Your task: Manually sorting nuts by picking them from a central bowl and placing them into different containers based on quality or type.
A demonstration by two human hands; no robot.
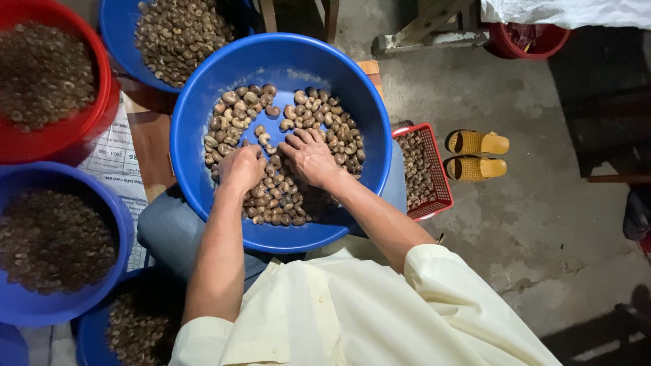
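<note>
A large blue basin [203,102] rests on my lap and holds several brown-and-tan cashew nuts [332,129]. Both hands are down among the nuts. My left hand [241,167] is curled into a loose fist on the nuts at the near left of the basin; what it grips is hidden. My right hand [308,154] lies flat with fingers spread, pressing on the nuts near the middle. A patch of bare blue bottom shows beyond the fingertips.
A red basin [102,102] and a blue basin [125,224] of darker nuts sit at left. Another blue basin [119,34] is at the top, one more at bottom left [88,332]. A red crate [441,183] of nuts and yellow sandals [475,154] lie on the concrete floor at right.
</note>
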